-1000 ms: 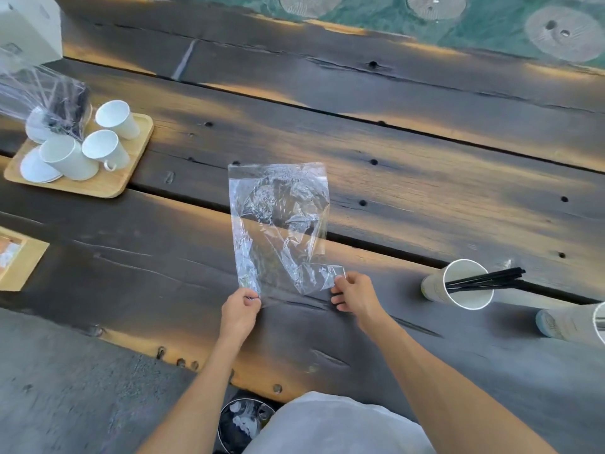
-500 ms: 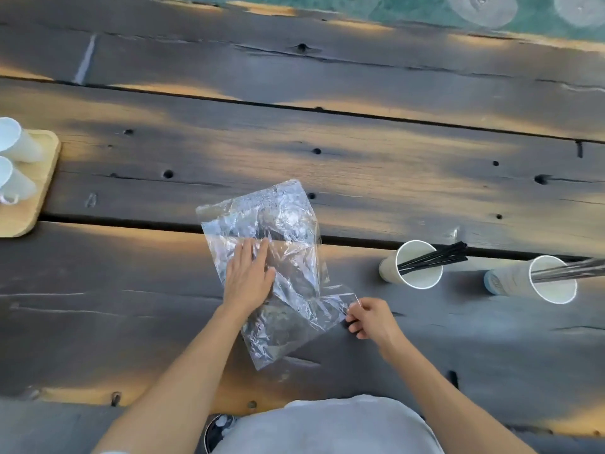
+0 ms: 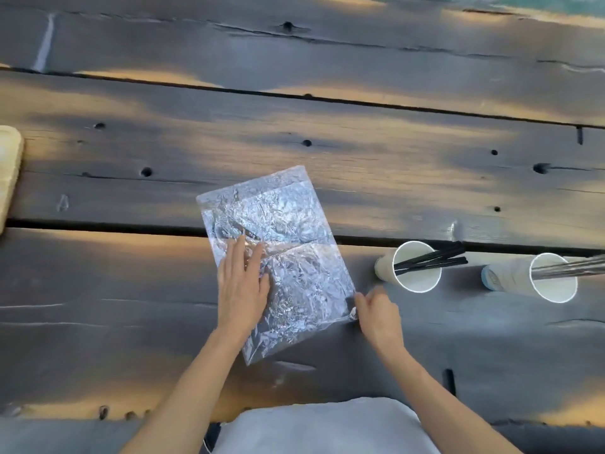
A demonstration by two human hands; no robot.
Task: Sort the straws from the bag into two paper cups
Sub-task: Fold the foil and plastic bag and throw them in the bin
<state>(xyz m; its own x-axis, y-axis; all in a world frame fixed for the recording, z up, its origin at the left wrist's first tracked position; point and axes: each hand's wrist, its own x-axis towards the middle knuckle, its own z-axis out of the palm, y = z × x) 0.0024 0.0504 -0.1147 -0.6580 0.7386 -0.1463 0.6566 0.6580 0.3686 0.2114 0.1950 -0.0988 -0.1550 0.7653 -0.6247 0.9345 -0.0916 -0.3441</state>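
A clear, crinkled plastic bag (image 3: 288, 231) lies flat on the dark wooden table, with no straws visible inside it. My left hand (image 3: 242, 286) presses flat on the bag's left half, fingers spread. My right hand (image 3: 376, 314) pinches the bag's near right corner. To the right, a white paper cup (image 3: 415, 273) holds several black straws (image 3: 432, 258). Further right, a second paper cup (image 3: 510, 276) holds grey metallic straws (image 3: 576, 268) that run off the right edge.
A wooden tray's corner (image 3: 9, 178) shows at the left edge. Gaps run between the table's planks (image 3: 131, 226). The near table edge (image 3: 65, 414) is close to my torso, which wears light clothing.
The left hand left the bag's near left corner and came down flat on the bag. The bag now lies flatter and tilted. The view shifted right, and the tray with its cups slid out of frame.
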